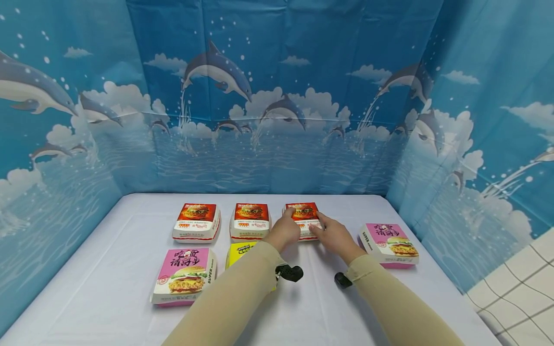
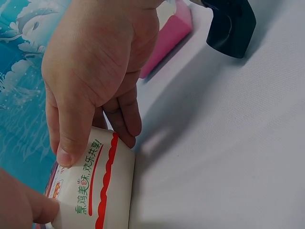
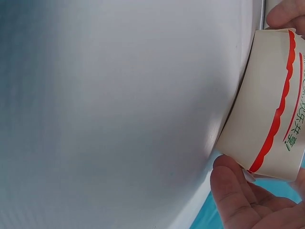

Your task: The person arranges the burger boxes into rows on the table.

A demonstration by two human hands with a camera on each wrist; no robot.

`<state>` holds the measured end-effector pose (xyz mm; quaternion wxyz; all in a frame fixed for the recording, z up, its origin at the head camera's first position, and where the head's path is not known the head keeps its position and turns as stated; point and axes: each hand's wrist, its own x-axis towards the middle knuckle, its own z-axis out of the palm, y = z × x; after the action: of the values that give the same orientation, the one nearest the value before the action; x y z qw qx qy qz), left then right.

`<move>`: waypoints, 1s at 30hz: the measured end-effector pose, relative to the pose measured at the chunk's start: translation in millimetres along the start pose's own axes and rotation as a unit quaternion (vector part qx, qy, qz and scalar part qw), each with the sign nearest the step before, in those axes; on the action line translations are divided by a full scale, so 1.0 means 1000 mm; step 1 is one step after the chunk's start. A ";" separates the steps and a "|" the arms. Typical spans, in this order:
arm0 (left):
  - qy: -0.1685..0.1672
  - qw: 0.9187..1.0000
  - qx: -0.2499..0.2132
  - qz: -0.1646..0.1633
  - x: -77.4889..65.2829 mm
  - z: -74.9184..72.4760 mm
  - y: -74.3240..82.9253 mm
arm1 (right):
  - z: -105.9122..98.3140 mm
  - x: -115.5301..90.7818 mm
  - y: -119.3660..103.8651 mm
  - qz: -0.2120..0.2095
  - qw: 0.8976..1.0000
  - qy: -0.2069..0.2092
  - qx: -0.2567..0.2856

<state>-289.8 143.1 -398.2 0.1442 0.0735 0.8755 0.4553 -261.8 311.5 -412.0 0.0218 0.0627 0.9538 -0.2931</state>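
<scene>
A red and white burger box (image 1: pixel 306 217) stands at the back of the white table, with both hands on its sides. My left hand (image 1: pixel 284 230) grips the left side; the thumb shows at the box edge in the left wrist view. My right hand (image 1: pixel 337 237) holds the opposite side, its thumb on the upper edge and other fingers down the side (image 2: pixel 95 62). In the right wrist view, right fingers (image 3: pixel 231 188) curl at the lower corner of the box (image 3: pixel 267 105), whose front bears a red wavy line and green writing.
Two similar red boxes stand left of it, one in the middle (image 1: pixel 250 221) and one at far left (image 1: pixel 196 221). Pink boxes lie front left (image 1: pixel 183 276) and right (image 1: pixel 389 244). My left forearm partly covers a yellow box (image 1: pixel 238 251). A dolphin-print curtain (image 1: pixel 277 158) hangs behind the table.
</scene>
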 end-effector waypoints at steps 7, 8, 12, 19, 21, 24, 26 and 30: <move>0.012 1.000 0.007 -0.006 -0.003 0.001 0.001 | 0.001 0.000 0.001 0.001 1.000 0.004 0.002; 0.012 1.000 0.005 -0.006 -0.003 0.001 0.001 | 0.000 0.000 0.000 0.003 1.000 0.004 0.001; 0.008 1.000 -0.007 -0.004 -0.001 0.000 0.000 | 0.000 -0.001 -0.001 0.007 1.000 0.007 0.002; 0.003 1.000 -0.013 -0.008 0.001 0.000 -0.001 | 0.001 -0.001 -0.003 0.004 1.000 0.013 -0.007; 0.002 1.000 -0.014 -0.009 0.001 0.001 -0.001 | 0.001 -0.001 -0.003 0.002 1.000 0.014 -0.009; 0.002 1.000 -0.014 -0.011 0.001 0.001 0.000 | 0.001 -0.001 -0.002 0.005 1.000 0.016 -0.003; 0.004 1.000 -0.013 -0.010 0.001 0.002 0.001 | 0.001 -0.001 -0.002 0.006 1.000 0.017 -0.001; 0.006 1.000 -0.014 -0.007 -0.001 0.003 0.001 | 0.001 -0.001 -0.001 0.006 1.000 0.018 -0.003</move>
<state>-287.8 145.6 -398.6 0.1429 0.0625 0.8705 0.4669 -261.0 309.9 -412.0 0.0068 0.0734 0.9545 -0.2888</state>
